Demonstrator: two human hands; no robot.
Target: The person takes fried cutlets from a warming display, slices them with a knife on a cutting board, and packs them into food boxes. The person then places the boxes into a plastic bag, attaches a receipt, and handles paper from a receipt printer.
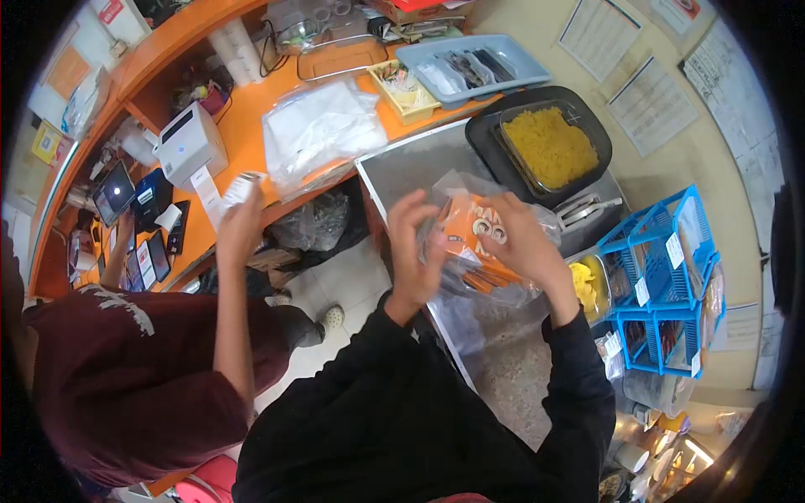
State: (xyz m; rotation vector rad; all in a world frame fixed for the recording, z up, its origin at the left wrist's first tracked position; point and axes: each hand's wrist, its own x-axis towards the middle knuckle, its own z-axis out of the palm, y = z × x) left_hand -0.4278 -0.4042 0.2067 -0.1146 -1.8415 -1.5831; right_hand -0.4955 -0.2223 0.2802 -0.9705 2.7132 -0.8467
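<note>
An orange food packet (pixel 466 221) with white lettering sits inside a clear plastic bag (pixel 537 220) above the metal counter. My right hand (pixel 528 243) grips its right side, thumb and fingers bent over the printed face. On the other side, my left hand (pixel 412 256) is raised with fingers apart and curved, the thumb close to the packet's left edge. Whether that thumb touches the bag I cannot tell. Behind the bag stands a glass dish of yellow rice (pixel 549 144) on a black tray (pixel 482 142).
A metal counter (pixel 511 369) lies under my hands. Blue baskets (pixel 662 260) and a container of yellow food (pixel 587 285) stand right. Plastic bags (pixel 319 130) and a blue cutlery tray (pixel 478 67) lie behind. A co-worker (pixel 151 369) at left holds paper beside a printer (pixel 191 147).
</note>
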